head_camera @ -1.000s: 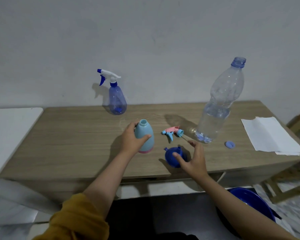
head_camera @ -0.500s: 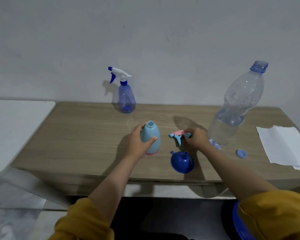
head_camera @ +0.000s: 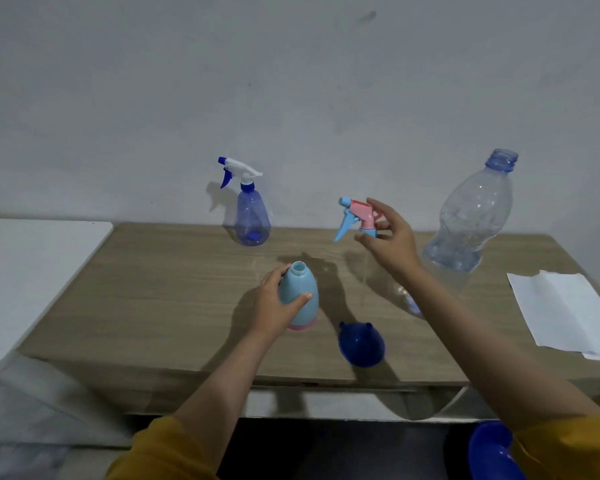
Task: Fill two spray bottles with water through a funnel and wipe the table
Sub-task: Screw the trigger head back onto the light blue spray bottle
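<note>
Your right hand has lifted the pink-and-blue trigger spray head off the wooden table — half a second ago it lay there — and pinches it by its collar, dip tube hanging. Your left hand grips the uncapped light-blue spray bottle, upright. The dark-blue plastic funnel lies just beside it, set aside — recapping looks next.
</note>
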